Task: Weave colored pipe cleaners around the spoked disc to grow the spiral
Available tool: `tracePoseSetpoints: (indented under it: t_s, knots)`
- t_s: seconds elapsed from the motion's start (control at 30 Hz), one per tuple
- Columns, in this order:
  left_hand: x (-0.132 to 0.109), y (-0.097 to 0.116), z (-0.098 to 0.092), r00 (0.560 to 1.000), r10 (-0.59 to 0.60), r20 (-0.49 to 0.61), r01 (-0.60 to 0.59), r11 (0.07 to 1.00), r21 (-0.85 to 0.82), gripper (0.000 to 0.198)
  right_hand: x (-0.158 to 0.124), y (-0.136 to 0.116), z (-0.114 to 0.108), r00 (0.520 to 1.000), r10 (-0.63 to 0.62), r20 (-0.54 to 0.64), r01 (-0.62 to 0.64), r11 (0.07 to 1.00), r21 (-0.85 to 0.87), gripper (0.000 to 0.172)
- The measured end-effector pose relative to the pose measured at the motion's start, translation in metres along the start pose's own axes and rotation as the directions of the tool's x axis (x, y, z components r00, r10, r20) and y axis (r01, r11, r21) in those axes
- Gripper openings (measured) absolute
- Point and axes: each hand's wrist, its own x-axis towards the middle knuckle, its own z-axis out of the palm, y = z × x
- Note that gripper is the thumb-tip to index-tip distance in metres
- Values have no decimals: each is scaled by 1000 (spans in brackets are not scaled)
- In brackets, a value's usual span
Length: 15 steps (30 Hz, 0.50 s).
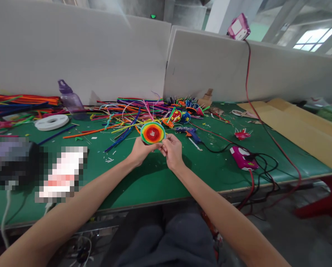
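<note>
A round disc of coiled pipe cleaners (157, 139), ringed red, orange, yellow and green with a blue-green rim, is held up above the table. My left hand (140, 151) grips its lower left edge, thumb across the bottom. At the lower right rim, my right hand (172, 149) is closed with fingertips pinched against the edge. Just behind the disc lie loose pipe cleaners (124, 128) in many colours. A blue glue gun (190, 132) rests to the right of my hands, near small star-patterned balls (177, 116).
On the left are a purple bottle (72, 100), a white tape roll (52, 122) and a blurred phone-like shape (64, 172). A magenta power strip (243, 157) with tangled cables sits right. White panels (99, 55) stand behind the green table (210, 167); brown cardboard (299, 126) lies far right.
</note>
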Motion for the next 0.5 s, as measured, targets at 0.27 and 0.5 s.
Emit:
tracePoseSetpoints:
  t_s: [0.27,0.5]
  knots:
    - [2,1,2,999,34,-3,-34,998,-44,17,1,-3,-1,998,28,63,-26,999,-25,13]
    - [1,0,3,999,22,-27,-24,997,-73,16,1,-2,-2,997,62,44,-61,998,-23,18]
